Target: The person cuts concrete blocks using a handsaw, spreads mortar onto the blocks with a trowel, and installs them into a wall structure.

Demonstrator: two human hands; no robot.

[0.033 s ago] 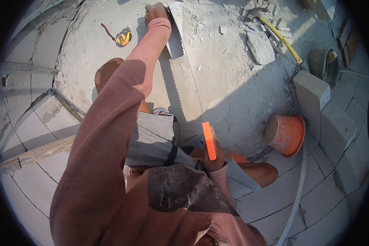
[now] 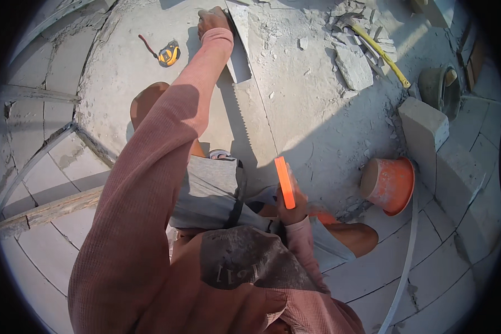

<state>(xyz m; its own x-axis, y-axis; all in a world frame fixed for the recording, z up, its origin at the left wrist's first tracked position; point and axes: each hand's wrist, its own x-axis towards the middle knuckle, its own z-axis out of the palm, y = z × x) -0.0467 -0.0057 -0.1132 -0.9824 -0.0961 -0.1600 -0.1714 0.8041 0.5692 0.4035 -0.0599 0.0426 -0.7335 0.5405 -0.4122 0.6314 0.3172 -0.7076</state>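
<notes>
My right hand (image 2: 296, 201) is closed round the orange handle (image 2: 285, 182) of a hand saw, held low in front of my body. Its thin blade (image 2: 266, 118) shows almost edge-on and runs forward to a narrow pale block (image 2: 239, 33). At the far end of my outstretched arm, my left hand (image 2: 213, 21) has its fingers curled against the block's left side. How far the blade sits in the block cannot be made out. A toothed shadow of the blade falls on the dusty floor (image 2: 206, 131).
A yellow and black tape measure (image 2: 169, 54) lies left of my left hand. Right of the block are a yellow-handled hammer (image 2: 381, 53), broken slabs (image 2: 353, 67), a dark bucket (image 2: 437, 89), a pale block (image 2: 423, 119) and a tipped orange bucket (image 2: 392, 183). My bent knees flank the saw.
My right hand and the saw have moved slightly forward, away from my body. My left hand stays at the block.
</notes>
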